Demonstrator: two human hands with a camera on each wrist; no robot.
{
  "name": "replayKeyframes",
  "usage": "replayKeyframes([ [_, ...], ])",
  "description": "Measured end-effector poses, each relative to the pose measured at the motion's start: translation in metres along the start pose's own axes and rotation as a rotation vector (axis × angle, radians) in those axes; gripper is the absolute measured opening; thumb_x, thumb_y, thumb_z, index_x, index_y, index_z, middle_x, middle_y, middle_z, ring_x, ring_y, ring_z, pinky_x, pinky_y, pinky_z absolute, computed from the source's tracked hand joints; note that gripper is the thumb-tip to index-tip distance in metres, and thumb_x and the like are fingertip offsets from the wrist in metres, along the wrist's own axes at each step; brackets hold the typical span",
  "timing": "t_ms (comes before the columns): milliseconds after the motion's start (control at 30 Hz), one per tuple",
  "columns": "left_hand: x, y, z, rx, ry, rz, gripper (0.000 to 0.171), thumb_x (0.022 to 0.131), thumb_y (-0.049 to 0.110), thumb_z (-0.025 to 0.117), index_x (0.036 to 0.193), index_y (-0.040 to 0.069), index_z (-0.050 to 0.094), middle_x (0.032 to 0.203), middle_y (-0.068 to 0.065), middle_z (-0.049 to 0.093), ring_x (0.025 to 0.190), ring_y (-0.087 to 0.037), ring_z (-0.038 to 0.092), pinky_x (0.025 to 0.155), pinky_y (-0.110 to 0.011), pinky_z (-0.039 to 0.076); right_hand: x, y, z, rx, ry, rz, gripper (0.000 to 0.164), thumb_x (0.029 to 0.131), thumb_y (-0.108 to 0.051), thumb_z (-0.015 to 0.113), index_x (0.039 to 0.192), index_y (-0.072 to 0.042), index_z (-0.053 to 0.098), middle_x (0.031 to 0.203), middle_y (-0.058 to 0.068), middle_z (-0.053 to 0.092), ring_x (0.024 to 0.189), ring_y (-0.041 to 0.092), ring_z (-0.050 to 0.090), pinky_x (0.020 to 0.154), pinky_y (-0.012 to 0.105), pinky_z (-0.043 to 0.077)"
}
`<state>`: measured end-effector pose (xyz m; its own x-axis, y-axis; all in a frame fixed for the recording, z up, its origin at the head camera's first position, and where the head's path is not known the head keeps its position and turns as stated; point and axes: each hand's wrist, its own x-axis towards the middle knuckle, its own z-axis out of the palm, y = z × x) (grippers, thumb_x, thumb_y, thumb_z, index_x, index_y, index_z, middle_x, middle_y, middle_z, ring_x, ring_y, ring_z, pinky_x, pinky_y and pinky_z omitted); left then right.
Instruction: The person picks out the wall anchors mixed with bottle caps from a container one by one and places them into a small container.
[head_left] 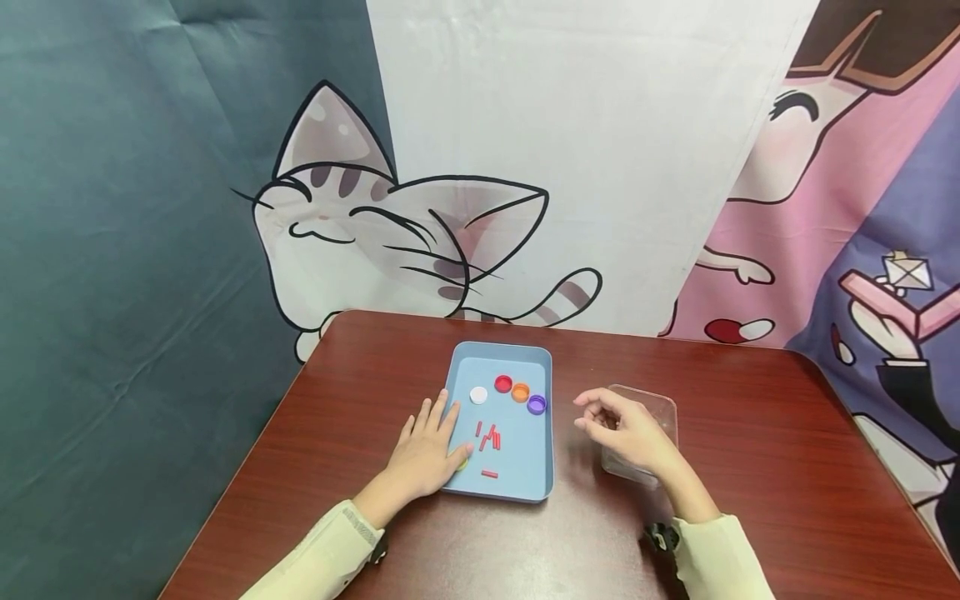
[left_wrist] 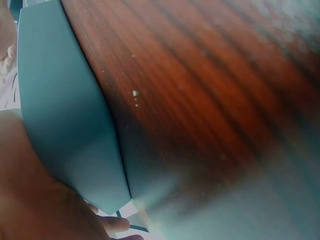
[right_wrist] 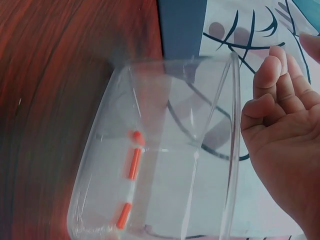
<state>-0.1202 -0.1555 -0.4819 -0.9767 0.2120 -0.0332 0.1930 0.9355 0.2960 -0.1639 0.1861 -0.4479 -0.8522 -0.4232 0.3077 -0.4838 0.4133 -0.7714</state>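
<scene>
My left hand point(head_left: 423, 454) rests with fingers spread over the left edge of a blue tray point(head_left: 525, 475). Part of a yellow-green round piece point(head_left: 462, 464) peeks out beside its thumb. Several short red sticks point(head_left: 495, 440) lie inside the tray, along with a white round piece point(head_left: 478, 395) and red point(head_left: 503, 383), orange point(head_left: 521, 392) and purple point(head_left: 536, 405) ring-like caps. Above a clear plastic box point(head_left: 663, 408) hovers my right hand point(head_left: 630, 429), fingers loosely bent and nothing visible between them and the thumb. Short orange-red sticks point(right_wrist: 134, 163) show in the box in the right wrist view.
The tray and box stand side by side on a brown wooden table point(head_left: 300, 500), with a strip of tabletop between them. A cloth backdrop point(head_left: 600, 100) printed with cartoon figures hangs behind the far table edge.
</scene>
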Motion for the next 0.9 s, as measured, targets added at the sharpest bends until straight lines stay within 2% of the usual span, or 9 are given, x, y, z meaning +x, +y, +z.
replayKeyframes([
  [267,0.000,0.000,0.001,-0.006,0.011,0.007,0.075,0.101,0.051,0.052,0.159,0.007,0.032,0.169,-0.015,0.014,0.153,-0.044,0.018,0.118,-0.065,0.021,0.007,-0.002,0.011,0.056,-0.050,-0.007,0.022,0.090,-0.015,0.077,0.109,-0.019,0.067,0.079,-0.005,0.060,0.067,0.008,0.053,0.058,0.022,0.044],
  [467,0.000,0.000,0.001,-0.010,0.001,0.003,0.074,0.102,0.051,0.052,0.159,0.008,0.032,0.169,-0.014,0.014,0.153,-0.043,0.017,0.118,-0.064,0.021,0.010,-0.007,0.018,0.069,-0.078,-0.010,0.024,0.090,-0.013,0.077,0.111,-0.015,0.067,0.080,-0.005,0.061,0.068,0.009,0.054,0.058,0.022,0.045],
  [767,0.001,-0.001,0.002,-0.012,-0.006,-0.001,0.076,0.101,0.051,0.052,0.160,0.008,0.029,0.170,-0.014,0.011,0.153,-0.043,0.016,0.118,-0.064,0.019,0.017,-0.011,0.031,0.077,-0.138,0.018,0.026,0.089,-0.011,0.079,0.113,-0.016,0.068,0.082,-0.005,0.062,0.070,0.012,0.055,0.062,0.023,0.047],
  [900,0.001,-0.001,0.001,-0.008,-0.009,-0.005,0.076,0.101,0.051,0.052,0.160,0.009,0.029,0.170,-0.013,0.011,0.153,-0.042,0.016,0.119,-0.063,0.019,0.019,-0.013,0.038,0.064,-0.155,-0.007,0.027,0.089,-0.012,0.079,0.114,-0.013,0.069,0.084,-0.005,0.062,0.071,0.010,0.054,0.061,0.023,0.046],
])
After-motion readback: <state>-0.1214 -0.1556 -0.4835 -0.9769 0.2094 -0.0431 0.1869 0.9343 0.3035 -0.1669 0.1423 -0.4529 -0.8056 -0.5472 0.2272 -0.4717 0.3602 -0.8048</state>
